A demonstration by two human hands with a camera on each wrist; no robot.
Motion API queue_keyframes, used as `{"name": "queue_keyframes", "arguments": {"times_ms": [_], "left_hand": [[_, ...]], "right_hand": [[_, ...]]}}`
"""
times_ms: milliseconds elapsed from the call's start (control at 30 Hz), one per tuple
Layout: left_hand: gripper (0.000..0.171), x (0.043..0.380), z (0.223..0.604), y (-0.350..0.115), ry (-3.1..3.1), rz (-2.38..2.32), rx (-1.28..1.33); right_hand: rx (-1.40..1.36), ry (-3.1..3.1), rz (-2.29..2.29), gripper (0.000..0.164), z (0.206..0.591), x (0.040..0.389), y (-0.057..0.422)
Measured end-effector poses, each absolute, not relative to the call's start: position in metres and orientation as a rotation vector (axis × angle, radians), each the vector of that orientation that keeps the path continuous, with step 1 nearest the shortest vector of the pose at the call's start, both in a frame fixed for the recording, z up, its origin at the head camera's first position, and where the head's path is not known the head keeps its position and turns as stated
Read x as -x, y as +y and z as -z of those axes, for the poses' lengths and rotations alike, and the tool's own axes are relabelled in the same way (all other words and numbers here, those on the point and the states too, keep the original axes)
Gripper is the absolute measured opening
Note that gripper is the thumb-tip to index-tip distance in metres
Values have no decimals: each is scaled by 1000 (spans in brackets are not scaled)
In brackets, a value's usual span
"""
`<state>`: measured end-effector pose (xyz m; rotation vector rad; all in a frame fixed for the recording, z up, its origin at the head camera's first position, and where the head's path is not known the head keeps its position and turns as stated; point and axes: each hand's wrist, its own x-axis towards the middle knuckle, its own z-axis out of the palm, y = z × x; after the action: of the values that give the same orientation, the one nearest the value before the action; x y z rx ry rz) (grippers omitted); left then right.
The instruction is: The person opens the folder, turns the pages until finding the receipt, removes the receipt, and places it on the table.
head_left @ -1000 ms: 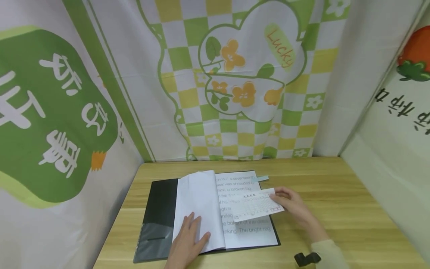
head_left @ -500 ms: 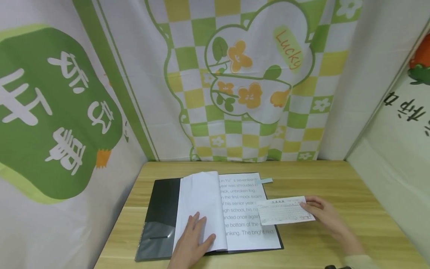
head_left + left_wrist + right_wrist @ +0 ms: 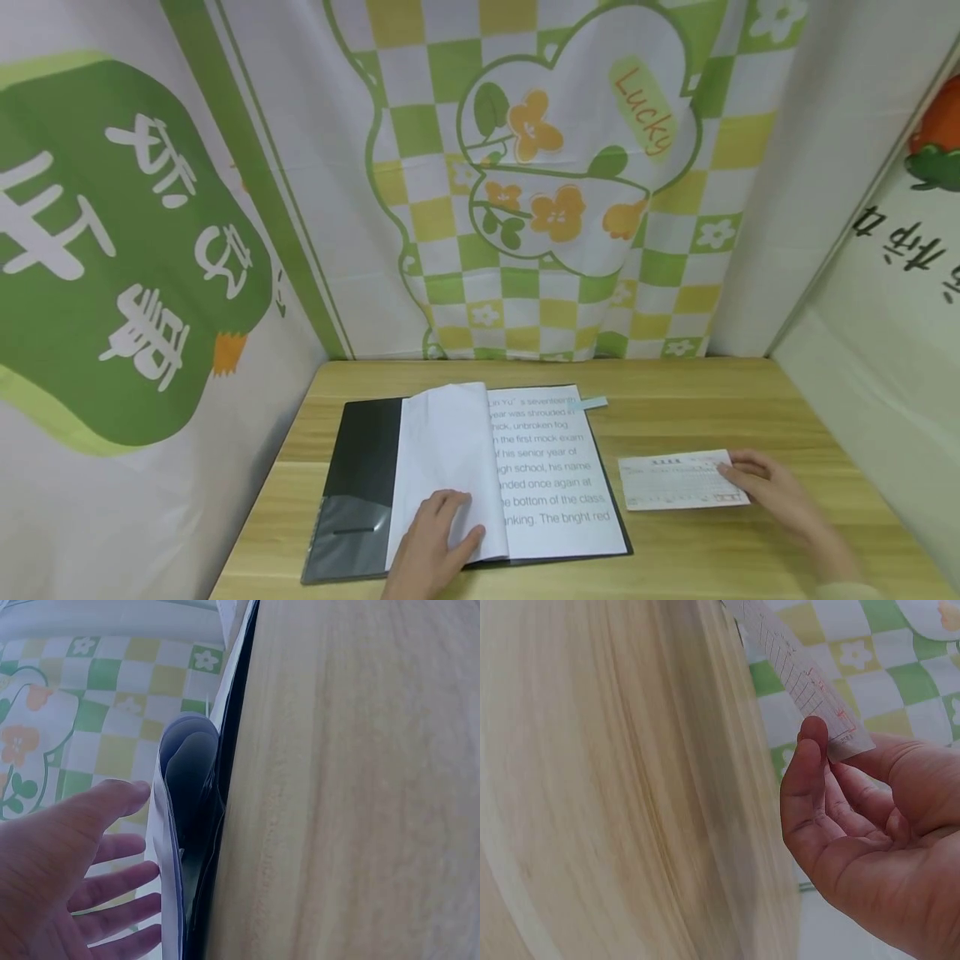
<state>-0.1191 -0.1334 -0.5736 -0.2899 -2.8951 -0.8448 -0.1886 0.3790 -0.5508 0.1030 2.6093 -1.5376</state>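
Observation:
A black folder [image 3: 365, 433] lies spread on the table, with a bound printed page [image 3: 558, 467] showing on its right side. A white leaf [image 3: 442, 442] is turned over to the left and bulges near the fold, as the left wrist view shows. My left hand [image 3: 432, 546] rests on that leaf near its lower edge, its fingers touching the paper [image 3: 154, 825]. To the right of the folder, my right hand [image 3: 776, 492] pinches the right end of a small printed form slip [image 3: 682, 481] between thumb and fingers. In the right wrist view the slip [image 3: 802, 682] shows its ruled grid and red marks.
A pale blue tab [image 3: 592, 403] sticks out from the folder's upper right edge. The wooden table [image 3: 697, 400] extends around the folder. Behind it hangs a green and yellow checked cloth [image 3: 540, 292], with printed cloth walls on both sides.
My right hand has carried the slip rightward, off the printed page to beside the folder. My left hand stays on the turned leaf, its fingers now slightly more bent. The head view has shifted slightly.

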Motion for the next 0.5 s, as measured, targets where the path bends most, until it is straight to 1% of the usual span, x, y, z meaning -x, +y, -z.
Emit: {"name": "queue_keyframes", "arguments": {"times_ms": [267,367,500], "left_hand": [[40,120,582,-138,-2769,793,379],[41,121,582,-137,-2784,800,375],[44,121,581,-138,-2854,822,346]], "right_hand": [[-136,2681,1450,56,556,193,400],[-137,2705,1367,60,554,194,408],[-130,2737,1254,59,556,194,419]]}}
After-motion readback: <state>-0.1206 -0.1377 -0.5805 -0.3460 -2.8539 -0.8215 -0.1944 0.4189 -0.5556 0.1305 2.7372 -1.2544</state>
